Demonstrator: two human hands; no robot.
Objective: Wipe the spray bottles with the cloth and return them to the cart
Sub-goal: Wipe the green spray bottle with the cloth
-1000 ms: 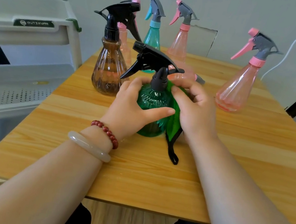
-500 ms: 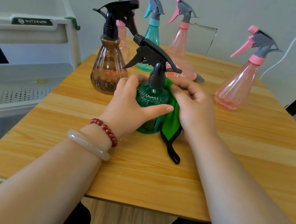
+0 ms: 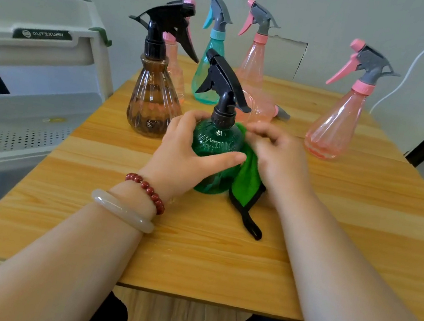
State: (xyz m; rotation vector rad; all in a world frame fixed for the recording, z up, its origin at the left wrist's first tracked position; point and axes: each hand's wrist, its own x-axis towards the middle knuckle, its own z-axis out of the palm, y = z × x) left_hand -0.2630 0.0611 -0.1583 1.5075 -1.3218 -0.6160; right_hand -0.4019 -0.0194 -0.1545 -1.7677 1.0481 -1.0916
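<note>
Wood table [image 3: 217,258] carries green bottle [image 3: 215,147], upright, mid-board, just in front of brown bottle [image 3: 152,106].

Step in hand, by my reading: wipe of this bottle w/ cloth [image 3: 247,182]; not yet back on cart [image 3: 42,50], which stands at table's left.

L hand [image 3: 186,156] wraps the body from the left, thumb across the front, fingers curled round the shoulder by the neck: firm grasp on green bottle. R hand [image 3: 280,160] bunches cloth vs. the bottle's right side, fingers curled on it near the neck. Fingertips blurred, so exact pinch unclear. Cloth's black-edged tail trails onto table. Both forearms reach in low from the near edge.

Next, prob.: turn bottle in L hand so cloth reaches front & trigger, then lift it left to cart.
</note>
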